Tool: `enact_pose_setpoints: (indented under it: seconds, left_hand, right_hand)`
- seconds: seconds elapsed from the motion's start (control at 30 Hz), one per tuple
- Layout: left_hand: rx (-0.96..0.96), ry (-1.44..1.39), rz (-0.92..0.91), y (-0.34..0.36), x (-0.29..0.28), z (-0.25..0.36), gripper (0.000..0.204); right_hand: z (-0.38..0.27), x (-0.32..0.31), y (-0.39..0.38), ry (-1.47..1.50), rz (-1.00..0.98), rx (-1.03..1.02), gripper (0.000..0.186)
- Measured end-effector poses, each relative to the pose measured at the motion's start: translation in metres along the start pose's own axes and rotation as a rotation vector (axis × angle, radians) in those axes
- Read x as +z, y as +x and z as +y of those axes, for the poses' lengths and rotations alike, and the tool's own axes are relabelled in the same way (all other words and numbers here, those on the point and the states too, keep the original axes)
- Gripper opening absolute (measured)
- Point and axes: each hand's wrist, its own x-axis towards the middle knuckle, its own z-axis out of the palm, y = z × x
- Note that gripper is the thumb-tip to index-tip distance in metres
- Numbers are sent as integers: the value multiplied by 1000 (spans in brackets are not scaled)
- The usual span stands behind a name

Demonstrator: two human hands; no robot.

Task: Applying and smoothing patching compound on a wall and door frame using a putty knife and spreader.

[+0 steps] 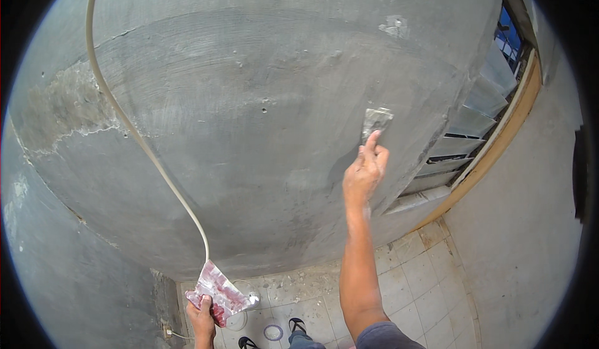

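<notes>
My right hand (366, 168) grips a metal putty knife (377, 119), index finger along it, blade at the grey plastered wall (274, 143); whether it touches, I cannot tell. A shadow falls left of the hand. At the lower left my left hand (201, 318) is closed on a red plate-like spreader (218, 290), its flat face smeared with pale paste. Small pits, a pale patch (393, 26) and a rough, cracked area (72, 105) mark the wall. A cream cable (159, 165) hangs down the wall to behind the spreader.
A louvred window (474, 115) with a wooden frame (493, 155) is at the right, beside another wall (524, 236). Below are a dusty tiled floor (424, 274), my sandalled feet (298, 327), a round ring-like item (273, 325) and a pale container (240, 321) partly hidden by the spreader.
</notes>
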Motion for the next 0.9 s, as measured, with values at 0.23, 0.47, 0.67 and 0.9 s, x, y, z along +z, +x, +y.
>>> enact_pose_setpoints:
  seconds: [0.23,0.47,0.67,0.9]
  left_hand:
    - [62,-21,-41,1,6,3,15]
    - [34,9,-42,-9,7,-5,14]
    - [9,-110,-49,-20,-1,-10,17]
    - [29,-61,-59,-21,0,-5,18]
  right_hand:
    - [-11,-46,-19,6,-86,74,49]
    - [-6,-42,20,-59,-94,23,45]
    - [-2,-40,-3,-81,-215,121,48]
    - [17,-37,28,-108,-117,-51,52]
